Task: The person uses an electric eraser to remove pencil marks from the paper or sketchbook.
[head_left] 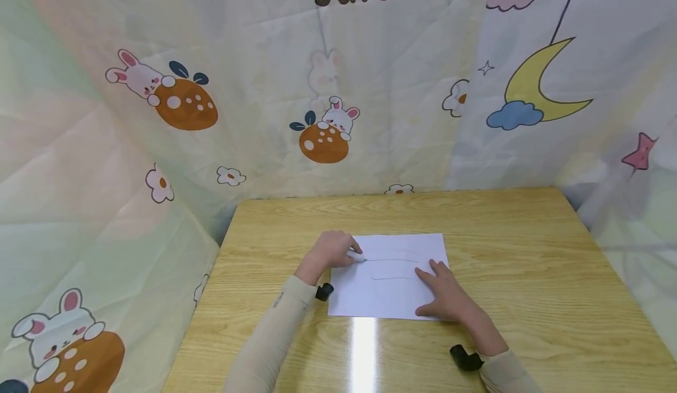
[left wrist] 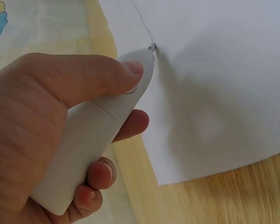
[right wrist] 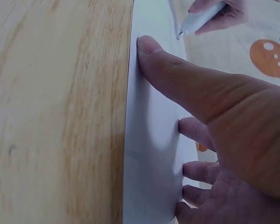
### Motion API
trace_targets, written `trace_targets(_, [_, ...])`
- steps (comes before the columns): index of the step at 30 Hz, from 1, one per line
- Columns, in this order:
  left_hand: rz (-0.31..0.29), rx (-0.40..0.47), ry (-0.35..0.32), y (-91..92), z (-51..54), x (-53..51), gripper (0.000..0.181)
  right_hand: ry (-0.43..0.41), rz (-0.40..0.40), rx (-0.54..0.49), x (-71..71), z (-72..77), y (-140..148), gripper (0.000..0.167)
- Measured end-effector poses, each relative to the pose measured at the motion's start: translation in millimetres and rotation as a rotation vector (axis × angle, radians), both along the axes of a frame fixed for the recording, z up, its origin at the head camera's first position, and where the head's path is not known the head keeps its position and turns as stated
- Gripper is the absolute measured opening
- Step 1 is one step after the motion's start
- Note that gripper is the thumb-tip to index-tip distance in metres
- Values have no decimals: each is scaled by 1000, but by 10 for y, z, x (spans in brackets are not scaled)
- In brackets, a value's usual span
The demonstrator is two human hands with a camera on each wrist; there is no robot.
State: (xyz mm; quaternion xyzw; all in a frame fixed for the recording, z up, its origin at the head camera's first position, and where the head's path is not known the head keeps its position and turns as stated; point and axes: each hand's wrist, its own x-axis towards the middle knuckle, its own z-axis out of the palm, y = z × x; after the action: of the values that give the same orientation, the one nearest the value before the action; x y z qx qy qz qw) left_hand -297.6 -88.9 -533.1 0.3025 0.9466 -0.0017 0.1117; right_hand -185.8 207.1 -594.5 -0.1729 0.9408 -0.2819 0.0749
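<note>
My left hand (head_left: 332, 248) grips a thick white pen-shaped tool (left wrist: 77, 140) with a small metal tip. Its fingers curl round the body, and the thumb lies beside a button near the front. The tip touches a white sheet of paper (head_left: 381, 300) at the end of a thin line (head_left: 391, 259). Whether that line is drawn or cut, I cannot tell. A second, shorter line (head_left: 394, 278) lies nearer to me. At the sheet's right side my right hand (head_left: 449, 298) rests on the paper with fingers spread, its thumb (right wrist: 165, 70) near the front edge.
The sheet lies on a wood-grain table (head_left: 529, 264). Printed cloth (head_left: 391, 146) with rabbits and a moon hangs behind the table and at its sides. A black wrist-worn piece (head_left: 465, 358) shows at the right wrist, another (head_left: 324, 291) at the left.
</note>
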Motion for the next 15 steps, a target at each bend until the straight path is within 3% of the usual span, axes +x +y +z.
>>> trace_targets(3, [-19, 17, -4, 13, -22, -13, 21, -5, -4, 0, -3, -5, 2, 91])
trace_targets(10, [36, 48, -63, -39, -90, -55, 20, -5, 7, -17, 11, -2, -8, 91])
trace_targets(15, [24, 109, -108, -70, -106, -86, 20, 5, -2, -16, 10, 6, -6, 91])
